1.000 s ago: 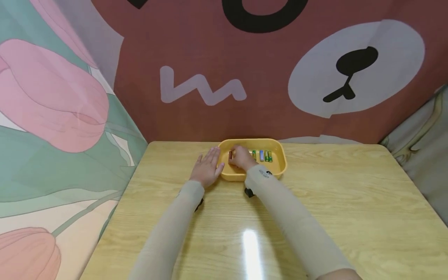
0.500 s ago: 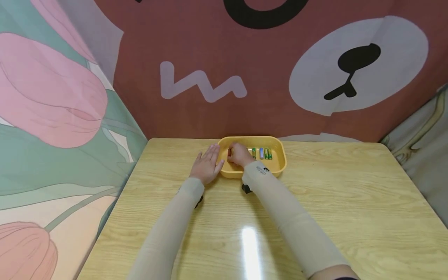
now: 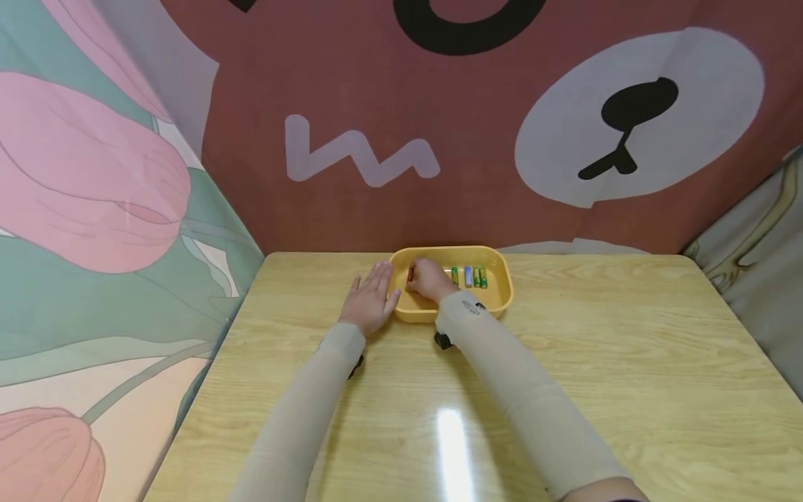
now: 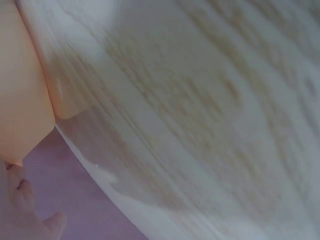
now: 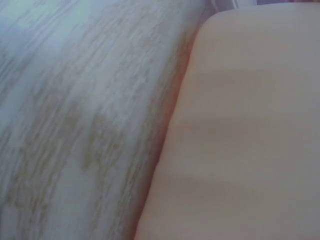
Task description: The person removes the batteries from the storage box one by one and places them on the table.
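Observation:
A yellow plastic tray (image 3: 507, 296) stands at the back of the table. My left hand (image 3: 366, 300) lies with straight fingers against its left rim; in the left wrist view some fingertips (image 4: 25, 200) show beside the tray wall (image 4: 22, 90). Inside the tray, my right hand (image 3: 431, 280) pinches a dark red battery (image 3: 410, 275) near the left end. To the right of that hand lie a green-and-gold battery (image 3: 454, 277), a blue battery (image 3: 468, 277) and a pair of green batteries (image 3: 479, 277), standing in a row. The right wrist view shows only the tray's outer wall (image 5: 240, 130), no fingers.
The wood-grain table (image 3: 627, 348) extends in front of the tray and to both sides. A brown printed cloth (image 3: 351, 216) hangs directly behind the table's back edge. A floral cloth (image 3: 125, 300) hangs along the left side.
The head view has shifted slightly. My right hand stays at the red battery with little visible movement, and my left hand keeps its place on the tray's rim.

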The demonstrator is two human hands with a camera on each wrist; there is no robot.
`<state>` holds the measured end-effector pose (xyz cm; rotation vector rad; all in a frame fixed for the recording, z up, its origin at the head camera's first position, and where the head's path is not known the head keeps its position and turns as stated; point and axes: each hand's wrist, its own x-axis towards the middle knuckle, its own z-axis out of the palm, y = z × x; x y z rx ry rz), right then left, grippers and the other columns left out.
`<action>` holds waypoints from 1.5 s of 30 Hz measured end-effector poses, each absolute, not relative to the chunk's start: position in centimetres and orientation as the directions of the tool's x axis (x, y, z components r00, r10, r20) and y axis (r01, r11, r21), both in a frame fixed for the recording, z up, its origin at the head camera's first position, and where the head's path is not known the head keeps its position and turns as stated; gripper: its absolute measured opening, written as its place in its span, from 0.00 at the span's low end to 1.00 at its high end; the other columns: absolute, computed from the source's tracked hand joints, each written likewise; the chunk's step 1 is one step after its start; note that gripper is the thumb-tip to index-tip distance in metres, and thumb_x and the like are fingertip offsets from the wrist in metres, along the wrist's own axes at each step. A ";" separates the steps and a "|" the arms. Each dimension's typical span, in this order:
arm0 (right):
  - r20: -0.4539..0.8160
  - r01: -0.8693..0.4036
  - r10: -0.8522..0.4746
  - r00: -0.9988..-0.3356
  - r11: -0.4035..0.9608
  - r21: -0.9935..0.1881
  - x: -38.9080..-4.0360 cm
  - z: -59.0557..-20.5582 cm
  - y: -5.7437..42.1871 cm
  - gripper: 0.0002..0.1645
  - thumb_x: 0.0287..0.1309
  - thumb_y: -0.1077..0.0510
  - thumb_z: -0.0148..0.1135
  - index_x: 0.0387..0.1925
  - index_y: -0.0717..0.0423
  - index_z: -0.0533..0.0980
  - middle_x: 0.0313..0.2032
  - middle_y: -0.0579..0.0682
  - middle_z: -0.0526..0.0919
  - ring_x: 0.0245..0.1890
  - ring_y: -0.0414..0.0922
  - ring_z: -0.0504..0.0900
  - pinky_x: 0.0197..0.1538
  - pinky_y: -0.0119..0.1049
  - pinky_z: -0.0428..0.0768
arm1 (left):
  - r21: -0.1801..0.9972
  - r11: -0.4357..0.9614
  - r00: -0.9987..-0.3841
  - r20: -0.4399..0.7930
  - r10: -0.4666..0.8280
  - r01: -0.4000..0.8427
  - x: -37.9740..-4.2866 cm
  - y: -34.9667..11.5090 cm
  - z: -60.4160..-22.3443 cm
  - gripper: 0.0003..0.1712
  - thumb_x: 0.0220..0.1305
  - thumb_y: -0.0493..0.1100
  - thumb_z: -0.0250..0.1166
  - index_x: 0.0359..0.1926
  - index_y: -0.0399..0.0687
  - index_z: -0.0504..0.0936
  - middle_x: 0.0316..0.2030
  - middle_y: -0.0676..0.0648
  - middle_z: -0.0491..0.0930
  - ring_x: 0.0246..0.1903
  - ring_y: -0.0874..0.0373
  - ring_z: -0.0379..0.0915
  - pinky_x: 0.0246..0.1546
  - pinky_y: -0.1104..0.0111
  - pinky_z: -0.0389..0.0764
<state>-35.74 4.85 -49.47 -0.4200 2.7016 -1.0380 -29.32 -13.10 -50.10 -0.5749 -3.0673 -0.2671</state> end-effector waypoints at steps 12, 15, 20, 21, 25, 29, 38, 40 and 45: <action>-0.036 -0.206 -0.322 -0.946 0.685 -0.698 -35.2 -48.7 6.0 0.13 0.58 0.58 0.73 0.40 0.64 0.82 0.25 0.50 0.82 0.21 0.41 0.77 0.26 0.31 0.75 | 0.174 0.911 -0.928 0.052 0.370 0.373 -29.2 -13.0 -50.2 0.40 0.80 0.63 0.33 0.82 0.47 0.45 0.81 0.49 0.44 0.79 0.56 0.36 0.76 0.45 0.49; -0.023 -0.210 -0.321 -0.947 0.669 -0.713 -35.1 -48.2 6.4 0.10 0.59 0.57 0.73 0.36 0.60 0.82 0.27 0.52 0.82 0.24 0.43 0.77 0.27 0.33 0.75 | 0.173 0.913 -0.929 0.044 0.367 0.369 -29.3 -13.0 -49.9 0.39 0.81 0.61 0.35 0.82 0.47 0.44 0.81 0.49 0.44 0.79 0.56 0.36 0.76 0.45 0.49; -0.006 -0.193 -0.285 -0.958 0.665 -0.722 -35.0 -47.6 7.2 0.15 0.59 0.55 0.74 0.42 0.60 0.82 0.41 0.55 0.83 0.38 0.48 0.81 0.41 0.40 0.81 | 0.187 0.914 -0.933 0.042 0.359 0.360 -29.5 -13.0 -49.5 0.39 0.81 0.59 0.38 0.82 0.47 0.43 0.81 0.49 0.43 0.79 0.56 0.35 0.76 0.45 0.48; -0.006 -0.191 -0.279 -0.960 0.673 -0.715 -35.0 -47.5 7.4 0.16 0.58 0.54 0.74 0.44 0.60 0.82 0.44 0.55 0.83 0.42 0.49 0.81 0.45 0.41 0.81 | 0.188 0.914 -0.933 0.042 0.358 0.359 -29.5 -13.0 -49.5 0.39 0.81 0.59 0.38 0.82 0.47 0.44 0.81 0.49 0.43 0.79 0.56 0.36 0.76 0.46 0.48; 0.001 -0.196 -0.271 -0.962 0.692 -0.694 -34.8 -47.4 7.7 0.22 0.57 0.53 0.75 0.49 0.61 0.80 0.50 0.58 0.83 0.51 0.53 0.81 0.55 0.46 0.80 | 0.194 0.916 -0.936 0.031 0.351 0.350 -29.4 -13.3 -49.5 0.39 0.81 0.58 0.40 0.82 0.46 0.44 0.81 0.49 0.44 0.79 0.56 0.36 0.76 0.46 0.48; 0.005 -0.190 -0.267 -0.964 0.673 -0.715 -34.1 -47.2 7.7 0.24 0.57 0.53 0.75 0.51 0.62 0.80 0.52 0.59 0.83 0.53 0.54 0.80 0.57 0.48 0.80 | 0.208 0.917 -0.939 0.025 0.344 0.341 -29.0 -13.7 -49.4 0.38 0.81 0.58 0.40 0.82 0.46 0.43 0.81 0.48 0.44 0.79 0.55 0.35 0.76 0.45 0.48; 0.055 -0.221 -0.283 -0.958 0.600 -0.768 -32.1 -47.1 8.5 0.28 0.56 0.55 0.76 0.55 0.63 0.79 0.53 0.59 0.84 0.53 0.55 0.83 0.56 0.48 0.82 | 0.209 0.919 -0.941 0.019 0.339 0.335 -28.6 -13.7 -49.8 0.39 0.81 0.59 0.38 0.82 0.46 0.43 0.81 0.48 0.44 0.79 0.55 0.36 0.76 0.46 0.46; 0.078 -0.229 -0.269 -0.960 0.590 -0.774 -31.7 -47.1 8.8 0.28 0.55 0.56 0.77 0.55 0.63 0.79 0.52 0.58 0.84 0.52 0.55 0.83 0.56 0.48 0.82 | 0.218 0.913 -0.937 0.020 0.348 0.344 -28.8 -13.4 -49.9 0.39 0.81 0.60 0.38 0.82 0.46 0.42 0.81 0.48 0.43 0.79 0.55 0.35 0.76 0.46 0.45; 0.126 -0.257 -0.259 -0.958 0.569 -0.781 -31.0 -46.8 9.2 0.28 0.53 0.57 0.79 0.53 0.63 0.80 0.49 0.58 0.85 0.49 0.55 0.84 0.55 0.47 0.82 | 0.207 0.909 -0.932 0.047 0.361 0.362 -29.1 -13.0 -50.1 0.39 0.81 0.59 0.39 0.82 0.46 0.43 0.80 0.48 0.44 0.79 0.55 0.36 0.76 0.45 0.48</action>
